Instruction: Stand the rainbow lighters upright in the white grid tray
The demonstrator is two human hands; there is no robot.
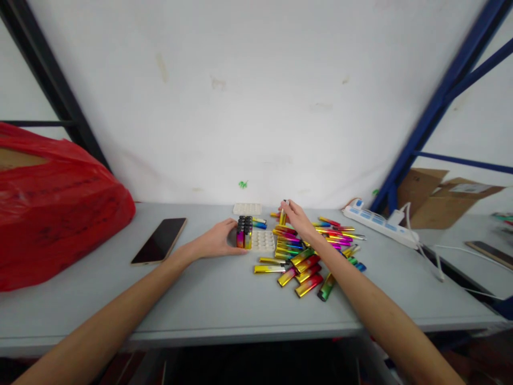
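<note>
The right arm (372,305) hides some loose lighters (308,270), and the red bag (60,214) is cut off. A dark phone (159,240) lies near the left hand (218,239), which hugs shiny standing lighters (244,235) with black tops by the white tray (263,241). The right hand (297,218) pinches a gold lighter (282,217) upright

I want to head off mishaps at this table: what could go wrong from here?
The upright metallic lighters with black tops stand tightly packed; a bump from the left hand cupping them might tip some.

The gold lighter in the right hand could slip if the fingertip hold loosens.

The right forearm passes over the loose multicoloured metallic lighters and might scatter them.
</note>
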